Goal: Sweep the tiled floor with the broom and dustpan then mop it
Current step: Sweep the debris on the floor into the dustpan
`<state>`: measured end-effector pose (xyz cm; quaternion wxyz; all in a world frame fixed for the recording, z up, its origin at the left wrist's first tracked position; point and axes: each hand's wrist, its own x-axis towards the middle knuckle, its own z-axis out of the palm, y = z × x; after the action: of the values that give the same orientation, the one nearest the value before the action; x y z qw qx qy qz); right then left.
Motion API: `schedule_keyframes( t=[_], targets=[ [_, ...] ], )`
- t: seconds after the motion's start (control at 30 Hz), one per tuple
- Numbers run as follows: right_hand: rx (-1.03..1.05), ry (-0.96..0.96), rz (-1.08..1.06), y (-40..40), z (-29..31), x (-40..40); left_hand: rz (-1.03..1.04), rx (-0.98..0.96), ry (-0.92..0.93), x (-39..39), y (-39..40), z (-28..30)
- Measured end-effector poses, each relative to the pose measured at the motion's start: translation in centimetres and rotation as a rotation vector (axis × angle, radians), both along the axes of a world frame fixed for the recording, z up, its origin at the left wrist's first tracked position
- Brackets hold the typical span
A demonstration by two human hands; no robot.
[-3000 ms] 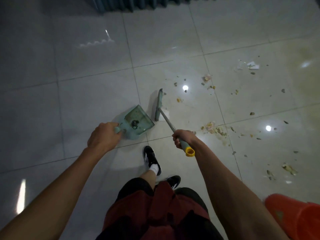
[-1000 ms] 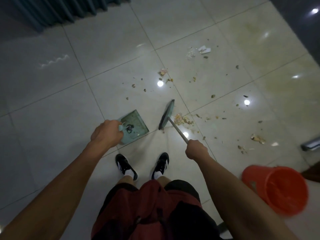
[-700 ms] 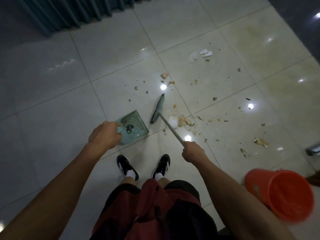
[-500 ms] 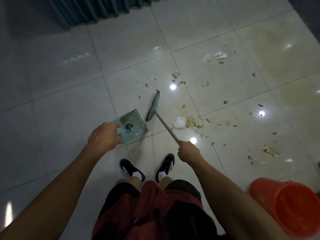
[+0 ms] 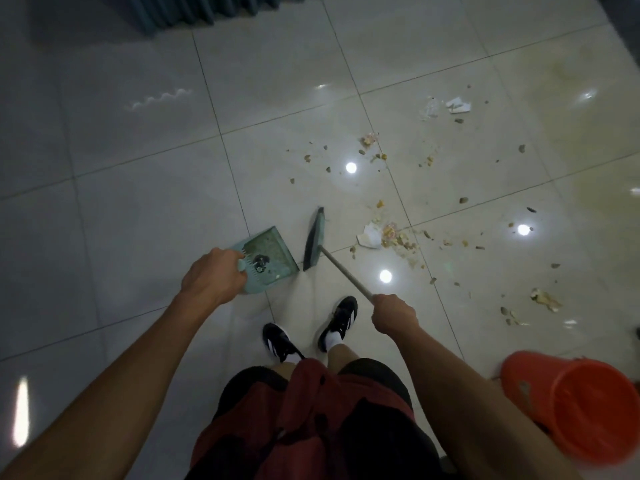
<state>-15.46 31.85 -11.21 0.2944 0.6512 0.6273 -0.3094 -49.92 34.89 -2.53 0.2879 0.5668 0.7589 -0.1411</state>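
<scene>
A pale green dustpan (image 5: 273, 252) lies on the glossy tiled floor (image 5: 138, 209), with a bit of dark debris in it. My left hand (image 5: 213, 277) grips its handle at the near end. Just right of the pan's mouth stands the green broom head (image 5: 314, 240), edge-on, with its thin handle running down to my right hand (image 5: 393, 313), which grips it. Right of the broom lies a heap of crumbs and a white paper scrap (image 5: 377, 235). More crumbs and bits (image 5: 429, 161) are scattered over the tiles to the right and beyond.
An orange bucket (image 5: 575, 407) stands at the lower right, close to my right arm. My two feet in black shoes (image 5: 311, 332) are planted just behind the dustpan and broom. A dark pleated curtain (image 5: 207, 8) hangs at the top edge. A yellowish stain marks the far right tiles.
The broom head has swung left, away from the crumb heap, and now sits close to the dustpan's mouth. The view has shifted slightly; the dustpan stays in my left hand.
</scene>
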Motion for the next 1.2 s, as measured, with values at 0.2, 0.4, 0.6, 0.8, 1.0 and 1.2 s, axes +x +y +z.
schedule_keyframes(
  t=[0.2,0.4,0.6,0.8,1.0,1.2],
  targets=[
    [0.053,-0.130,-0.095,-2.7,1.3,-0.4,-0.063,0.015,-0.081,-0.1,0.5,0.4],
    [0.099,-0.169,-0.151,-4.0,2.6,-2.8,-0.087,0.057,-0.118,-1.2,0.7,0.9],
    [0.160,-0.122,-0.190,-2.7,4.2,-6.5,-0.083,0.107,-0.157,-4.5,0.3,1.7],
    [0.204,-0.034,-0.124,1.7,4.8,-10.1,0.050,0.133,-0.198,-8.6,0.4,3.0],
    [0.240,0.016,0.032,9.2,3.4,-14.2,0.215,0.146,-0.185,-12.5,2.9,3.1],
    [0.171,0.089,0.134,19.8,0.8,-19.0,0.334,0.111,-0.112,-16.4,8.1,2.5]
  ],
)
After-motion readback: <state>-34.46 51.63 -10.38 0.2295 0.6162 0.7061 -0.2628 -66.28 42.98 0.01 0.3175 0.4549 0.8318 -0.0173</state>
